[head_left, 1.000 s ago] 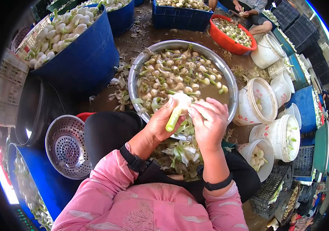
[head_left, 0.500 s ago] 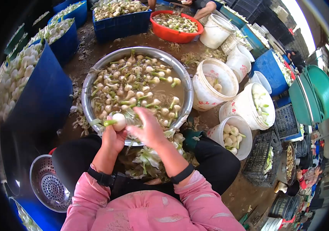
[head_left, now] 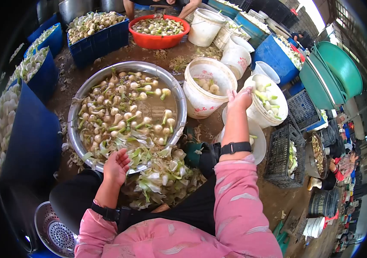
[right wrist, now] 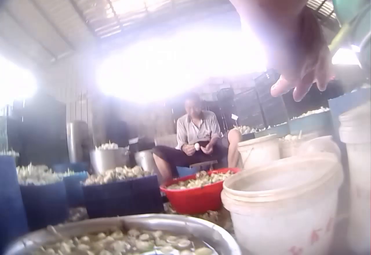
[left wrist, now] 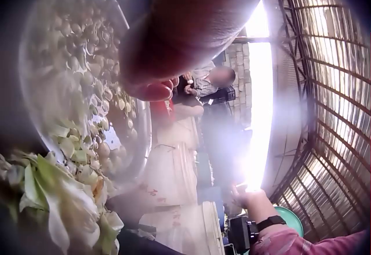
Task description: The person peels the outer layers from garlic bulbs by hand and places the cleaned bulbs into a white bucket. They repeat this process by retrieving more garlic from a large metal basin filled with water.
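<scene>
Dull metal basin [head_left: 182, 109], murky water in it, pale bulbs [head_left: 142, 96] with green stalks crowded toward its left and far edges; fewer toward its right edge. Pile of stripped leaves [head_left: 166, 172] against the basin's near edge, some lapping over the rim.

Left hand [head_left: 117, 167] just by the basin's near edge, left of the leaves: palm up, fingers loosely bent and a little apart, nothing in them. Right hand [head_left: 238, 101] stretched out to the left edge of a white bucket [head_left: 257, 117], which holds cleaned-looking bulbs [head_left: 272, 103] close to its rim. A green stalk [right wrist: 343, 34] shows beside that hand in the right wrist view, but glare and blur there: cannot tell whether the fingers pinch it or are spread clear of it.

Risks, as I judge them. A bulb let go short of the bucket's left edge could strike the rim and drop to the floor; the long sideways reach would be the cause. The high fill could let one roll off over the edge. Wet skins probably make for a slippery grip. Leaves at the basin's near edge could slide into the water if a forearm brushed them.
</scene>
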### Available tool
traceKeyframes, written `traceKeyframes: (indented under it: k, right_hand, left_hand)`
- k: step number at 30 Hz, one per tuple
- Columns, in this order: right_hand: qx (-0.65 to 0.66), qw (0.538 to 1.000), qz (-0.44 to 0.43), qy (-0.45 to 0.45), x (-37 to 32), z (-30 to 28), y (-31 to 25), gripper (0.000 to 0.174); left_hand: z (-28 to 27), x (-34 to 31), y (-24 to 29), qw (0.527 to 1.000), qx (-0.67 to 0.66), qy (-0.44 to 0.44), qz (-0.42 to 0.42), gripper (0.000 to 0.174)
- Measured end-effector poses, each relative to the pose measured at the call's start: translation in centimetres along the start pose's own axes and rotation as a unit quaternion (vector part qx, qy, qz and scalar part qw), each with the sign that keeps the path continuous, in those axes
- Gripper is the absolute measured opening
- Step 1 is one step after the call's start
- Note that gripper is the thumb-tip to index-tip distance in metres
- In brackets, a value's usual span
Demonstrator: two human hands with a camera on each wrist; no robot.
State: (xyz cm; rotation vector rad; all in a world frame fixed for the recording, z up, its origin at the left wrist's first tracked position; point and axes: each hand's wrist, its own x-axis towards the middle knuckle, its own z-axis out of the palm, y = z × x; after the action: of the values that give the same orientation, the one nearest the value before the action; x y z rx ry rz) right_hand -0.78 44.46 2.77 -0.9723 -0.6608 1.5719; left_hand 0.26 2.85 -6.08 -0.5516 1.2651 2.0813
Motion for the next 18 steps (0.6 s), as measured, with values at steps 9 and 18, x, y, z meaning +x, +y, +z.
traceKeyframes:
  k: [9,18]
  right_hand:
    - [-0.675,0.533,-0.072,-0.505,-15.7,-7.4,15.9,0.037]
    - [-0.795,0.512,-0.112,-0.305,-7.4,-4.2,25.4,0.034]
  left_hand:
    - [0.6,0.5,-1.1,0.999,0.030,-0.004,0.016,0.019]
    - [0.4,1.5,-1.3,0.986,0.164,-0.036,-0.014,0.023]
